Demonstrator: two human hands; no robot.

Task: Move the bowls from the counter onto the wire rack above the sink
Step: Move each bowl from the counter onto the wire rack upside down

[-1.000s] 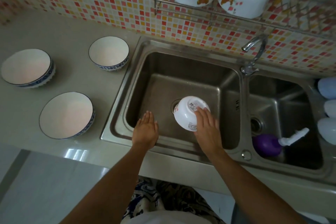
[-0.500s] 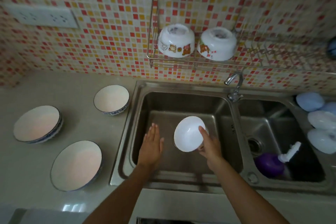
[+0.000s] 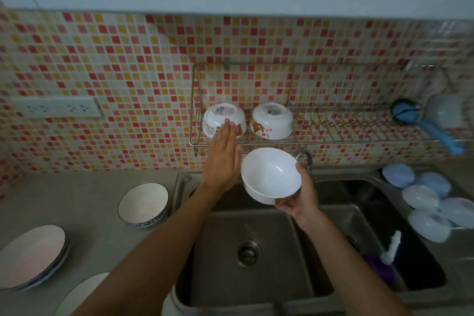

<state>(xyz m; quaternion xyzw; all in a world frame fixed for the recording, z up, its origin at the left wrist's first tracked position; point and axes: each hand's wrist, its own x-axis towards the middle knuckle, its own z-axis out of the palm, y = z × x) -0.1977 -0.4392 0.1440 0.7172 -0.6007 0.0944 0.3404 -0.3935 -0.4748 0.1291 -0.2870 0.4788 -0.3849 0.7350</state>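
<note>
Now | right hand grip holds white bowl (no readable writing) | left hand flat, fingers straight.

bowls on rack: 2
bowl in hand: 1
blue-rimmed bowls on counter: 3
plastic lids: 5

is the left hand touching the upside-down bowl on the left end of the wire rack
Cannot tell. In the head view the left hand overlaps the upturned bowl with straight fingertips, but depth is unclear.

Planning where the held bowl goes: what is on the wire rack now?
On the wire rack: two upside-down white bowls at its left end and a blue brush. The left hand partly covers one bowl.
</note>
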